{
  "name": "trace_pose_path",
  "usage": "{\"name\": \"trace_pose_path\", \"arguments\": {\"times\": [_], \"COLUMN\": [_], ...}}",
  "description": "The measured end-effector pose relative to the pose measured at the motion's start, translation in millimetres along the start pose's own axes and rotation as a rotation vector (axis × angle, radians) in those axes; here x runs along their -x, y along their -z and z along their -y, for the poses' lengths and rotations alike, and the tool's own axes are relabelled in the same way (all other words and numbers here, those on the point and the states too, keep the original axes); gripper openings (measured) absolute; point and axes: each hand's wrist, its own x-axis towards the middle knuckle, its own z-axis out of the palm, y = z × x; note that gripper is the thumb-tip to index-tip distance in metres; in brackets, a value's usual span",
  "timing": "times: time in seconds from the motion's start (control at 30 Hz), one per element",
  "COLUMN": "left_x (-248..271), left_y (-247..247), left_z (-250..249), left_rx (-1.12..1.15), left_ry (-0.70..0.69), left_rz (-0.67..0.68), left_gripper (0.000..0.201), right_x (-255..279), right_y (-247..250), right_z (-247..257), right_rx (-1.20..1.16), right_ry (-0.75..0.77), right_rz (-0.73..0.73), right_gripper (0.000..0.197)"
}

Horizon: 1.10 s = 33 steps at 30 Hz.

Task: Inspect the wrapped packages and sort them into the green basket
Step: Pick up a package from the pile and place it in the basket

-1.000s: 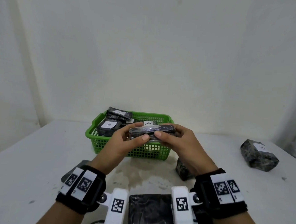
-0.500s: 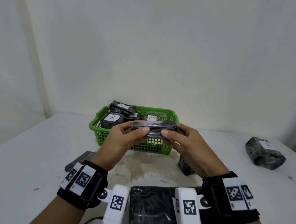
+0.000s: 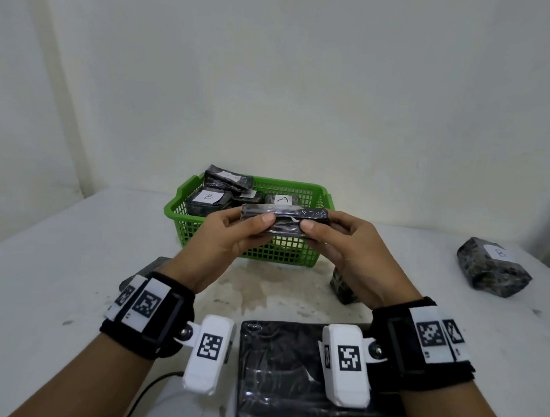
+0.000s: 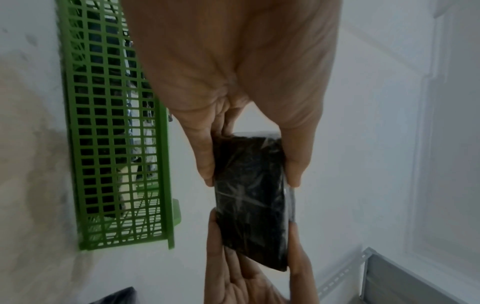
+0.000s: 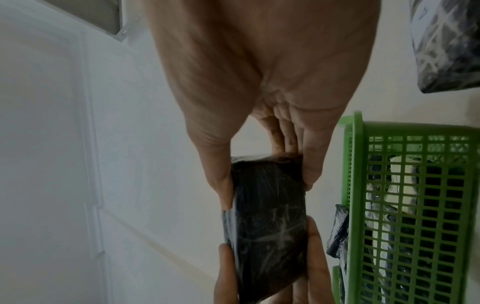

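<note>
Both hands hold one flat black wrapped package level in the air just in front of the green basket: the left hand pinches its left end between thumb and curled fingers, the right hand pinches its right end likewise. In the basket lie wrapped packages labelled A and B; another B package sits on the white surface, far right

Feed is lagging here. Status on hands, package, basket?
Left hand and right hand both grip one black wrapped package. Held level before the green basket. Nothing blocking.
</note>
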Motion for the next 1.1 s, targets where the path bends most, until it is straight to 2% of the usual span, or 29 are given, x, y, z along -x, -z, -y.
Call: {"name": "trace_pose_path", "arguments": {"times": [0.07,0.2,0.27,0.43,0.53,0.63,0.7,0.77,0.83,0.9,1.03,1.1], "left_x": [-1,1,3,3,2,4,6,7,8,8,8,8], "left_y": [0,0,-1,-1,-1,2,2,1,1,3,5,4], "left_z": [1,0,-1,-3,-3,-3,-3,-3,-5,-7,-6,-6], "left_rx": [-0.033,-0.048,-0.069,-0.057,-0.042,-0.140,-0.213,-0.209,-0.232,-0.258,-0.255,-0.263], "left_ry": [-0.017,0.018,0.009,-0.021,0.006,-0.022,-0.012,0.003,-0.031,-0.070,-0.113,-0.111], "left_rz": [-0.033,0.050,0.038,-0.016,0.007,0.001,0.044,0.081,0.065,0.044,0.051,0.091], "left_gripper": [0.052,0.062,0.058,0.053,0.052,0.056,0.063,0.065,0.064,0.070,0.081,0.084], "right_x": [0,5,6,0,-2,0,2,4,3,3,6,8], "right_y": [-1,-6,-6,-5,-1,-1,-4,-4,-3,-3,-5,-5], "right_z": [1,2,0,-4,-6,-5,-4,-3,-2,-2,2,4], "right_rx": [0.011,-0.010,0.004,0.025,0.017,0.010,0.014,0.011,0.007,0.004,-0.113,-0.158], "right_ry": [-0.019,-0.016,0.000,-0.036,-0.009,-0.010,-0.006,0.007,0.009,-0.008,-0.101,-0.152], "right_rz": [0.032,0.049,0.037,0.034,-0.001,0.049,0.059,0.043,0.052,0.083,0.165,0.163], "right_gripper": [0.075,0.059,0.061,0.093,0.088,0.085,0.080,0.077,0.078,0.078,0.061,0.064]}}
